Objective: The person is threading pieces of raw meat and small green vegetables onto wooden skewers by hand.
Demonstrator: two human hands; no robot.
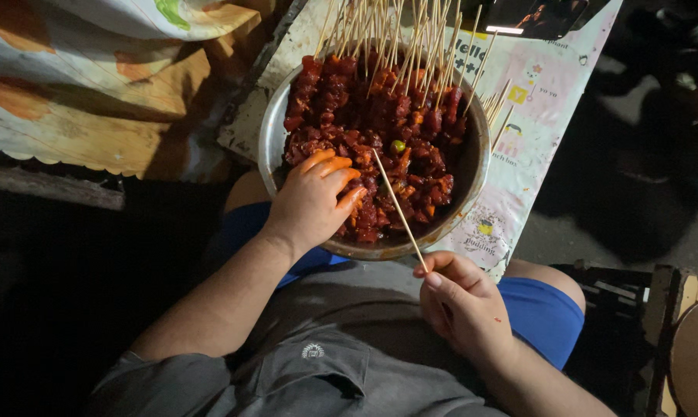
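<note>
- At the far left I see a cloth with orange shapes (94, 85); it lies over a surface and its scalloped edge hangs toward the near side.
- My left hand (312, 202) reaches into the near left part of the metal bowl (270, 135). Its fingers are curled down on the red meat pieces (380, 131) and stained orange; I cannot tell if they grip one piece or only press on the pile.
- The bowl is round and wide. It sits on a table with a pale printed cover (534, 108), and its near rim comes over my lap, so it blocks the way between my two hands.
- The bowl holds dark red meat chunks with some orange bits and one small green piece (398, 146).
- Many finished skewers (411, 38) lean on the far rim; their bare ends point far and upward, spread like a fan.
- The bamboo stick (395, 205) is above the near right part of the bowl. Its long axis runs slanted: the tip points far and left, over the meat, and the other end comes near and right.
- My right hand (461, 305) is near the bowl's rim, over my lap, and it pinches the near end of the stick between thumb and fingers.
- At the far right the floor is dark, and a wooden stool (692, 347) stands near.
</note>
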